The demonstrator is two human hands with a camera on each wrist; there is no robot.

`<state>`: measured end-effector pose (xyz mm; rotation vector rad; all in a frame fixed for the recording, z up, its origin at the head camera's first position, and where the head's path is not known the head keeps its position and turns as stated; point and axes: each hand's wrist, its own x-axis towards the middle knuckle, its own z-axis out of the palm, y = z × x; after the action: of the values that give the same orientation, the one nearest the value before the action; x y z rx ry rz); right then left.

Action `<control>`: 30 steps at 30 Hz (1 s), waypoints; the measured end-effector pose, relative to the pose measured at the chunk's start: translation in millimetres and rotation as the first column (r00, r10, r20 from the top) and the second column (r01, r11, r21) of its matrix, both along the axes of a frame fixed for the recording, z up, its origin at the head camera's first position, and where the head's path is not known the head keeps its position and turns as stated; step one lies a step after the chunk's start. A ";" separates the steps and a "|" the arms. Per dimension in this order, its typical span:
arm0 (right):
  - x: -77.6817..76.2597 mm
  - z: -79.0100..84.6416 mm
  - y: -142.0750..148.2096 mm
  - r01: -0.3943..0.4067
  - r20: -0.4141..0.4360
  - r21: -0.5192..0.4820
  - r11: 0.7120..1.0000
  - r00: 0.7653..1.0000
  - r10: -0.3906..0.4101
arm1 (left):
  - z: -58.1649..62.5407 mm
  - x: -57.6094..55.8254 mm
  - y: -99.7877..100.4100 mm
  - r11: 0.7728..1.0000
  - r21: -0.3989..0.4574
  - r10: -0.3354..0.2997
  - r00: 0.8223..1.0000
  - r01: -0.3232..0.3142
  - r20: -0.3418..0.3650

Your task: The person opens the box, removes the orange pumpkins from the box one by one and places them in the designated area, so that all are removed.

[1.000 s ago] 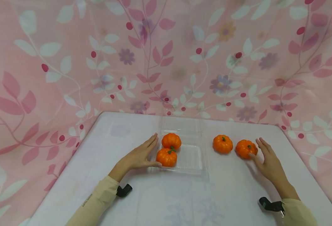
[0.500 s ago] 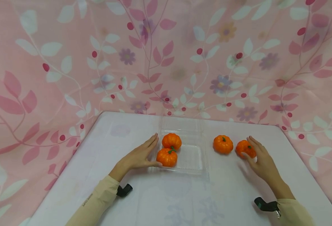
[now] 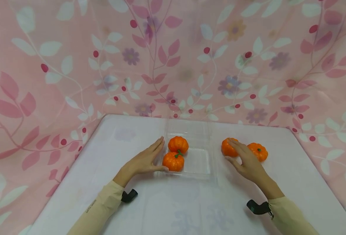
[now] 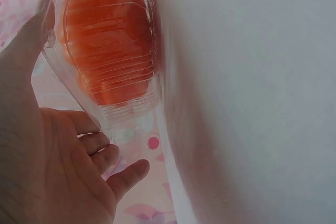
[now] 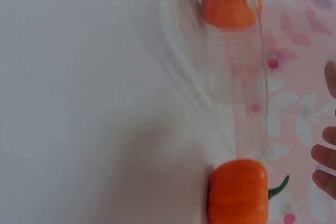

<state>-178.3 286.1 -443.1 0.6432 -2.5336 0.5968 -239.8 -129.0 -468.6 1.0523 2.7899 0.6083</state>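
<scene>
My left hand [image 3: 144,161] rests against the left side of a clear plastic clamshell box [image 3: 199,160], fingers extended along the wall and thumb at the front left corner. Inside, along its left side, sit two small orange pumpkins, the back one [image 3: 178,144] and the front one [image 3: 173,161]. In the left wrist view, orange shows through the ribbed wall. My right hand [image 3: 250,164] is at a third pumpkin [image 3: 228,148], its spread fingers overlapping the right part. The right wrist view shows that pumpkin [image 5: 239,195] with its green stem, apart from the fingertips [image 5: 325,156].
A fourth pumpkin [image 3: 259,151] lies just right of my right hand. The box's lid [image 3: 187,128] is folded back toward the far table edge. A white cloth covers the table [image 3: 125,209], and a pink floral curtain [image 3: 187,65] hangs behind it.
My right hand has moved left, off the far right pumpkin and over to the one nearer the box. The left hand stays at the box, and the pumpkins keep their places.
</scene>
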 end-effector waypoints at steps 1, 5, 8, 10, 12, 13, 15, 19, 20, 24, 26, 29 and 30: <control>-2.3 1.8 -7.1 -0.020 0.010 0.005 1.000 1.000 0.020 | 0.1 -0.7 -0.4 1.000 0.001 0.001 1.000 -0.001 -0.002; -9.1 8.2 -34.9 -0.118 0.042 0.029 0.993 0.992 0.117 | 0.1 -2.3 -1.1 1.000 -0.001 0.000 1.000 0.000 -0.006; -12.0 10.9 -54.7 -0.189 0.081 0.044 0.981 0.979 0.185 | 0.6 -2.1 -1.0 1.000 0.003 -0.002 1.000 0.002 0.000; -13.5 11.4 -67.0 -0.227 0.110 0.062 0.972 0.970 0.219 | 0.6 -1.9 -1.0 1.000 0.003 -0.003 1.000 0.003 0.001; -15.0 10.7 -77.6 -0.261 0.138 0.082 0.962 0.959 0.249 | 0.7 -1.6 -0.9 1.000 0.007 -0.005 1.000 0.005 0.000; -15.6 10.1 -82.5 -0.276 0.151 0.093 0.957 0.954 0.260 | 0.5 -1.5 -0.9 1.000 0.007 -0.005 1.000 0.005 -0.002; -17.1 9.1 -91.1 -0.303 0.173 0.111 0.947 0.944 0.281 | 0.3 -1.3 -1.0 1.000 0.011 -0.007 1.000 0.007 -0.007; -20.7 7.8 -102.6 -0.331 0.202 0.121 0.936 0.931 0.303 | 0.7 -1.2 -0.5 1.000 0.019 -0.010 1.000 0.010 -0.010; -21.7 7.8 -104.5 -0.333 0.204 0.126 0.934 0.931 0.304 | 0.8 -1.2 -0.3 1.000 0.021 -0.011 1.000 0.011 -0.009; -27.0 7.2 -109.1 -0.331 0.192 0.130 0.935 0.933 0.303 | 1.3 -1.2 0.0 1.000 0.019 -0.011 1.000 0.011 -0.003; -30.1 6.6 -110.5 -0.333 0.181 0.127 0.934 0.934 0.308 | 1.6 -1.0 0.0 1.000 0.016 -0.011 1.000 0.011 -0.003; -34.9 4.1 -112.2 -0.336 0.190 0.116 0.935 0.931 0.311 | 1.1 -0.4 -0.2 1.000 0.015 -0.010 1.000 0.010 -0.003; -36.5 2.8 -112.6 -0.337 0.200 0.115 0.934 0.929 0.311 | 0.6 -0.1 -0.3 1.000 0.016 -0.012 1.000 0.012 -0.001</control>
<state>-214.7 173.5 -440.2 1.1264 -2.6758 0.6043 -239.8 -129.3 -467.9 1.0716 2.7822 0.6300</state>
